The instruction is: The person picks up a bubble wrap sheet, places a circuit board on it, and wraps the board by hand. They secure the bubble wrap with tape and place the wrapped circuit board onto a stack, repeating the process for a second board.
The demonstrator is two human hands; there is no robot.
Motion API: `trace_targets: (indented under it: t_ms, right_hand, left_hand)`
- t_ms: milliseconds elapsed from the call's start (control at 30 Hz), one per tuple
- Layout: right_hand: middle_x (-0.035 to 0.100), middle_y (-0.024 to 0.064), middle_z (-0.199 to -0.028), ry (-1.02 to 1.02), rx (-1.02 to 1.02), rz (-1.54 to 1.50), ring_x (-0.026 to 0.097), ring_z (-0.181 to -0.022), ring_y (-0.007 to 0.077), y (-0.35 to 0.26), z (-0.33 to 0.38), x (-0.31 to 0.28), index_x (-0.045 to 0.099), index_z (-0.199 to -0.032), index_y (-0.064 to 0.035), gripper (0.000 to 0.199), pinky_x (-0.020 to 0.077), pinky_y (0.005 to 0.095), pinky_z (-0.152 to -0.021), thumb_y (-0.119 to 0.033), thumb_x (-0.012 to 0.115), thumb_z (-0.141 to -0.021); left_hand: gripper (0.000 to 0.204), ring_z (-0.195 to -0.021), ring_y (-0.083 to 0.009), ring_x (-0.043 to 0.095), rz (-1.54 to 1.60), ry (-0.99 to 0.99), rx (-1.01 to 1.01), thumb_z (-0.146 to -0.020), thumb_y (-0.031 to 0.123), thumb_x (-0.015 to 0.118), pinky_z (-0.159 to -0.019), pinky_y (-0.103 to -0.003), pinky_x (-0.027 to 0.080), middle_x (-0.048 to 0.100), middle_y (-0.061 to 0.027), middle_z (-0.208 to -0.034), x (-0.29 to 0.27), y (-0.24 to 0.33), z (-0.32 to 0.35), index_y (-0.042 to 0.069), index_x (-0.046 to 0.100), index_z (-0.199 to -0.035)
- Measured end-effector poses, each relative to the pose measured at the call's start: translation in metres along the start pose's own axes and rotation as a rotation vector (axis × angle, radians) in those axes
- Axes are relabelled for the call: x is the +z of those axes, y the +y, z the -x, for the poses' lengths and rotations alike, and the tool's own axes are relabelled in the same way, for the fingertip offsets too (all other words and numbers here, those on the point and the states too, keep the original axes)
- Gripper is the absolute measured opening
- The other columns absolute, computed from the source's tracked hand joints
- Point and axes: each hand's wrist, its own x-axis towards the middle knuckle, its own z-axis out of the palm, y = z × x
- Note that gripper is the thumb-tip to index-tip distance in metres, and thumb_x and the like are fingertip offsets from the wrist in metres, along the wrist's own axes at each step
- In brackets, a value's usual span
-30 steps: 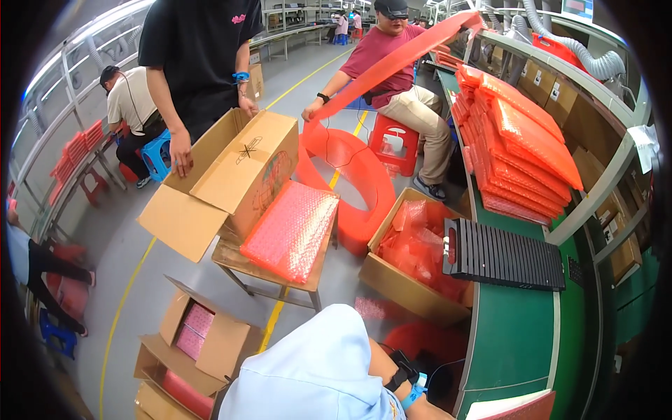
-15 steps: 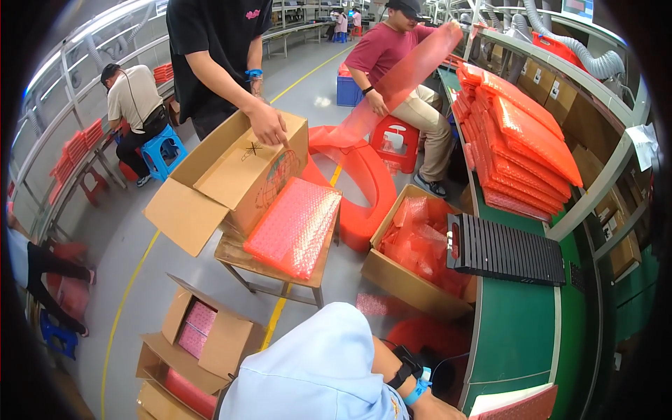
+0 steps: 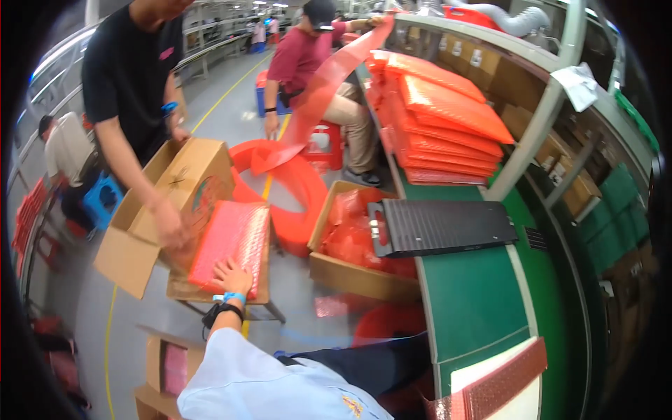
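My left hand point(image 3: 232, 277), a blue band and a black strap at its wrist, reaches out to a pink-red bubble-wrap pouch point(image 3: 234, 234). Its fingers are spread on the pouch's near end, not wrapped round it. The pouch lies on a small wooden stool point(image 3: 192, 288), beside an opened cardboard box point(image 3: 203, 175). A co-worker's blurred hand point(image 3: 170, 220) is at that box, close to the pouch. My right hand is out of view.
Right of me, a green workbench point(image 3: 476, 294) carries a black ribbed panel point(image 3: 448, 227) and stacked red bubble pouches point(image 3: 448, 126). A carton point(image 3: 364, 276) of red wrap stands beside it. Behind are a red roll point(image 3: 301, 227) and a seated person point(image 3: 297, 59).
My left hand has swung from the lower right to the pouch on the stool. The view has turned right. The co-worker's hand moved down beside the box; the seated person's hand dropped off the red film.
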Motion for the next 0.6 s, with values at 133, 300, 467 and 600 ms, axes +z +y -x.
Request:
trace_targets:
  t_ms: [133,300,467,600]
  right_hand:
    - [0.059,0.0156,-0.1,0.034,-0.044,-0.07,0.055,-0.09,0.0241,-0.005,-0.001,0.007,0.062,-0.1,0.0037,0.011,0.0472,0.0341,-0.082,-0.002,0.057,-0.093]
    - [0.061,0.0162,-0.099,0.044,-0.027,-0.015,0.057,-0.09,0.0246,0.003,-0.001,-0.001,0.062,-0.102,0.0046,0.014,0.0482,0.0347,-0.082,0.001,0.055,-0.091]
    - [0.063,0.0166,-0.097,0.103,-0.046,0.016,0.059,-0.088,0.0251,0.01,0.001,-0.001,0.063,-0.103,0.0055,0.015,0.0495,0.0356,-0.082,0.001,0.055,-0.091]
    - [0.063,0.0163,-0.097,0.084,-0.077,-0.025,0.059,-0.087,0.0251,0.013,0.008,0.001,0.063,-0.103,0.0061,0.015,0.0501,0.0359,-0.081,0.001,0.055,-0.091]
  left_hand:
    - [0.072,-0.128,-0.039,0.041,0.568,-0.005,0.557,-0.082,0.04,0.066,-0.106,-0.052,0.034,0.045,-0.0239,-0.138,-0.081,0.096,-0.02,0.01,0.042,-0.143]
    - [0.085,-0.148,-0.0395,0.001,0.745,-0.074,1.08,-0.087,0.071,0.041,-0.105,-0.075,-0.003,0.006,-0.0211,-0.159,-0.226,0.291,0.005,0.016,0.029,-0.151]
    - [0.082,-0.148,-0.0382,0.0,0.683,0.062,1.26,-0.086,0.065,0.051,-0.104,-0.075,-0.002,0.008,-0.0186,-0.16,-0.266,0.268,0.051,0.015,0.035,-0.148]
    - [0.038,-0.13,-0.038,0.039,1.184,0.066,1.06,-0.082,0.022,0.062,-0.107,-0.06,0.024,0.049,-0.0194,-0.13,-0.232,0.163,0.094,0.008,0.062,-0.117]
